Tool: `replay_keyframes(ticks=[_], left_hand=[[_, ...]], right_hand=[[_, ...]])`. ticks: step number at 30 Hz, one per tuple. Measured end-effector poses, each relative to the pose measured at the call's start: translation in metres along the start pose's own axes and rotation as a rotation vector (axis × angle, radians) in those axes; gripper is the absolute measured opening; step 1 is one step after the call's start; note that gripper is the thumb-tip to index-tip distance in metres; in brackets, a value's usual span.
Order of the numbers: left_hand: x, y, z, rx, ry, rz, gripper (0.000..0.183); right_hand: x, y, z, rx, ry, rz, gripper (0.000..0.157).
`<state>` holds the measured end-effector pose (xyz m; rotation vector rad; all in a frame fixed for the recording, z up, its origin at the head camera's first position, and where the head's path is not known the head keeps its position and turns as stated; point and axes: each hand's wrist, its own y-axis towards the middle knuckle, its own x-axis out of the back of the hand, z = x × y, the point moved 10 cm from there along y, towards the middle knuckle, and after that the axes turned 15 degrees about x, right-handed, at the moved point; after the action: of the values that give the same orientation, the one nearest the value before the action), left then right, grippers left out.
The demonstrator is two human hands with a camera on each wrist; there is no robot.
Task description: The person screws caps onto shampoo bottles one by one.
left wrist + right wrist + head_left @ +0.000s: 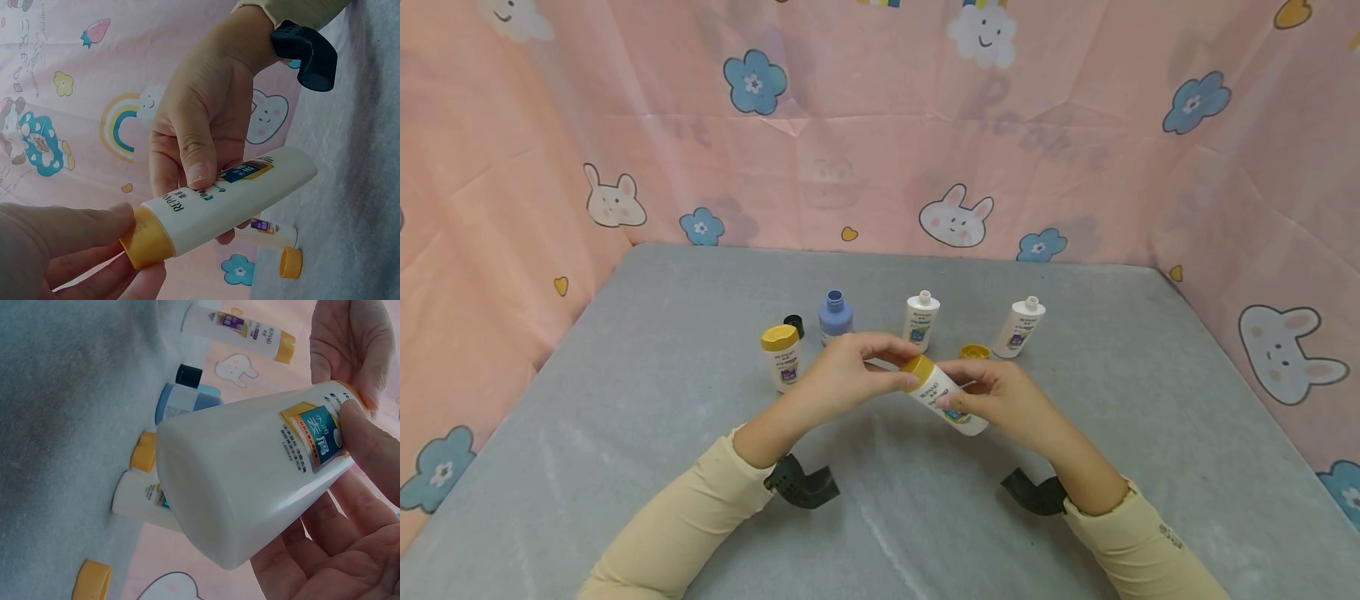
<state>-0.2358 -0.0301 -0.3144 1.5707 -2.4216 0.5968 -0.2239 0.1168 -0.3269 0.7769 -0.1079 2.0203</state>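
A white shampoo bottle (931, 388) with a yellow cap (919, 372) hangs tilted above the table between both hands, its cap toward the upper left. My left hand (853, 364) pinches that cap between thumb and fingers. Gripping the bottle's body is my right hand (1015, 402), its thumb on the labelled front and its fingers behind. The left wrist view shows the cap (149, 237) seated on the neck. In the right wrist view the bottle's broad base (206, 494) faces the camera.
Behind the hands stand a yellow-capped white bottle (785, 367), a black cap (793, 325), an uncapped blue bottle (836, 317) and two uncapped white bottles (921, 317) (1021, 327). Yellow caps (145, 452) (92, 581) lie on the grey table (625, 417). A patterned pink cloth (850, 158) surrounds it.
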Motion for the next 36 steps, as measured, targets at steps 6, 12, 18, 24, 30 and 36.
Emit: replay_keyframes(ticks=[6, 12, 18, 24, 30, 36], left_hand=[[-0.0026, -0.0006, -0.003, -0.043, -0.017, 0.03, 0.033], [-0.0036, -0.0017, -0.0055, -0.065, -0.031, 0.047, 0.038], [-0.0024, -0.0004, -0.0036, -0.046, -0.028, 0.031, 0.039], [-0.0021, -0.0003, -0.0024, -0.034, -0.005, 0.021, 0.035], [-0.0024, -0.0009, -0.0054, -0.073, -0.008, 0.026, 0.033], [-0.0025, -0.0019, -0.0091, -0.119, 0.004, 0.018, 0.031]], right_hand=[[-0.0003, -0.0003, -0.001, 0.006, -0.005, -0.001, 0.038], [-0.0002, -0.001, -0.0014, -0.004, 0.007, 0.003, 0.038], [-0.0004, -0.0015, -0.0014, -0.01, 0.03, 0.008, 0.039], [-0.0007, -0.0009, 0.0003, -0.002, 0.039, 0.013, 0.039], [-0.0016, -0.0007, 0.0013, 0.003, 0.04, 0.023, 0.038], [-0.0019, -0.0008, 0.0016, 0.01, 0.04, 0.032, 0.037]])
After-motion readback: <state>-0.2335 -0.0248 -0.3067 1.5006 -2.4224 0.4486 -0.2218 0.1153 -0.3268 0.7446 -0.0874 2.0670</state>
